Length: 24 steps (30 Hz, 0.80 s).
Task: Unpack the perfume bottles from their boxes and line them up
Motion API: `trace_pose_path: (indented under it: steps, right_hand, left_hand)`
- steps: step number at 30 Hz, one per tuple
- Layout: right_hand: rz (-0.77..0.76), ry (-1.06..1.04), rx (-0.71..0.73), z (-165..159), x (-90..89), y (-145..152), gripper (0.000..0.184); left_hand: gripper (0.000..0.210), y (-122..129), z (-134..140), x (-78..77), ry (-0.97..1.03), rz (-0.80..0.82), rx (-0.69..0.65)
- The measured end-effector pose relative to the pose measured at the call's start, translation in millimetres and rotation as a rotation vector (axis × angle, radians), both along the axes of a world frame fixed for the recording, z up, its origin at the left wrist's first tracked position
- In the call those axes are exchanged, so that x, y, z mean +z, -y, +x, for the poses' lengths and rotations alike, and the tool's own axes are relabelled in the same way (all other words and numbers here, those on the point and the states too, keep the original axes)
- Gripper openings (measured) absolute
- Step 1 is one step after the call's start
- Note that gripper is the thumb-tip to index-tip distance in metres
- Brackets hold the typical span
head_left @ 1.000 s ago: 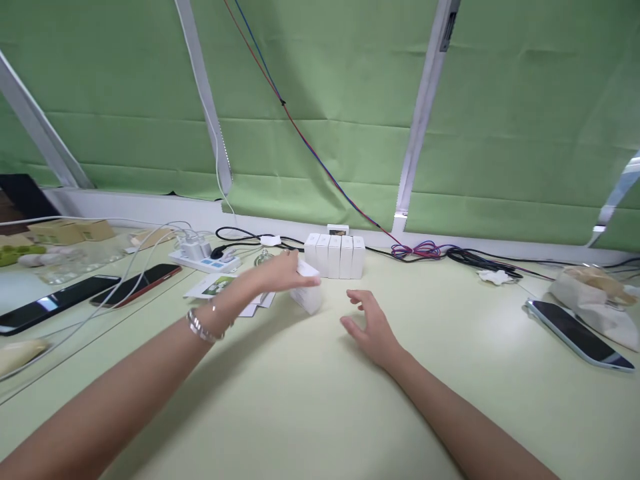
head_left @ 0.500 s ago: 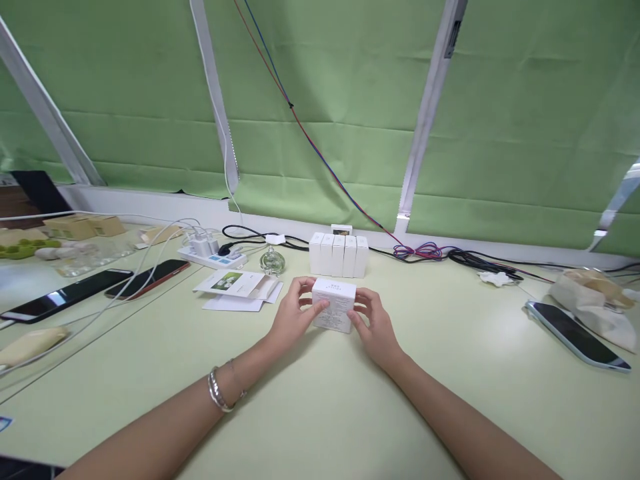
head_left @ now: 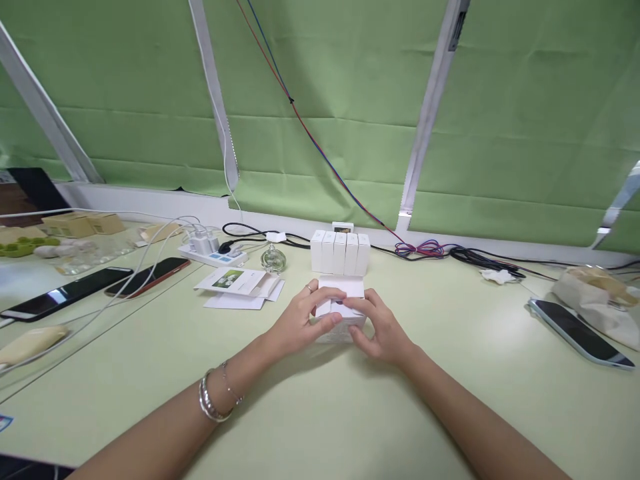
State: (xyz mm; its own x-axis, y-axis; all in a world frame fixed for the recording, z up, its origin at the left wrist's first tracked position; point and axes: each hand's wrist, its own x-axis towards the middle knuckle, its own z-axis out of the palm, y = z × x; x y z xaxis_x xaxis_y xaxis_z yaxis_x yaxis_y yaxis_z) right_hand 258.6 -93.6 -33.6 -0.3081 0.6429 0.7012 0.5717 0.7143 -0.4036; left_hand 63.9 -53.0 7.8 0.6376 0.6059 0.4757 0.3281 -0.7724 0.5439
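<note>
Between my hands is a small white carton (head_left: 333,335) standing on the pale green table, its top lid raised at the back. My left hand (head_left: 305,317) grips the carton's left side, thumb along the front and index finger over the opening. From the right, my right hand (head_left: 380,330) holds it, thumb on the front and index finger at the opening. Something dark shows in the opening between my fingertips, too small to name. Just behind stands a row of several white cartons (head_left: 340,253). Left of them sits a round greenish glass bottle (head_left: 273,260).
Flat white printed boxes (head_left: 240,283) lie left of my hands. Further left are a power strip (head_left: 213,255), a dark phone (head_left: 150,279), a longer black phone (head_left: 70,293) and white cables. At right are a light blue phone (head_left: 580,333), a cloth bag (head_left: 595,300) and coiled cables (head_left: 485,260).
The carton's lid has swung up and back, and the carton shows its opening. My index fingers have moved over the top, onto the opening.
</note>
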Motion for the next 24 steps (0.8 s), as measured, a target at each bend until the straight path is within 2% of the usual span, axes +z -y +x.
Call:
trace_pose_path:
  steps: [3,5,9,11,13,15,17,19,24]
  right_hand:
    - [0.041,0.010,-0.007,-1,3.2,1,0.037]
    - [0.067,-0.018,-0.008,-3,0.7,-1,0.039]
    - [0.058,-0.257,0.014,-8,-10.5,-6,0.047]
    - [-0.084,-0.426,0.014,-9,-14.3,-8,0.053]
    - [-0.296,-0.493,0.024,-10,-14.4,-9,0.062]
    - [-0.482,-0.402,0.049,-10,-11.7,-7,0.059]
    - [-0.552,-0.273,0.030,-10,-8.6,-5,0.047]
    - [-0.496,-0.191,-0.040,-11,-6.9,-4,0.039]
    - [-0.130,0.012,-0.344,-13,-10.5,-8,0.024]
  left_hand:
    - [0.022,4,1,5.0,0.028,0.024,-0.014]
    - [0.020,3,0,4.7,0.088,-0.023,-0.003]
    - [0.021,-4,-3,0.8,0.189,-0.140,0.093]
    - [0.023,-8,-4,0.1,0.173,-0.144,0.127]
    - [0.030,-10,-5,0.5,0.136,-0.109,0.123]
    - [0.034,-9,-4,1.3,0.091,-0.055,0.089]
    - [0.035,-8,-4,1.5,0.078,0.001,0.060]
    - [0.034,-6,-5,1.0,0.097,0.062,0.053]
    - [0.033,-8,-8,-1.5,0.186,0.121,0.087]
